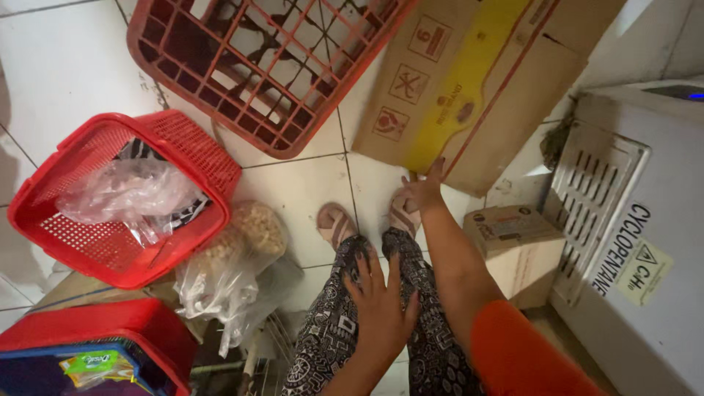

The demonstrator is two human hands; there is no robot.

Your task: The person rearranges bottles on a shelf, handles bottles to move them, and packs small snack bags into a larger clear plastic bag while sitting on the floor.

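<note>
Head view, read from left to right. At the near left, a red container [110,323] with a dark bin inside it is sitting at the frame edge. Just beyond it, a red mesh basket [213,176] is leaning tilted and is holding a clear plastic bag [125,192]. To its right, a bag of pale nuts or beans [253,229] is lying on the white tiled floor [66,66], touching the basket's rim. At the far centre, a red crate [257,66] is lying tilted on the tiles.

The left hand [381,308] is resting flat and open on the patterned trousers [330,330], grasping nothing. The right hand [422,192] is reaching down with fingers spread, its fingertips touching the near bottom edge of the large cardboard box [469,81], which is leaning at the far right of centre; no closed grasp is visible. A small carton [510,238] and a white appliance [660,242] are standing at the right.

Risk, as a judgement: the leaning box is probably able to slide or tip onto the sandalled feet [336,224] just beside it, since only fingertips are meeting it. The bag, lying close by, could also be trodden on and split.
</note>
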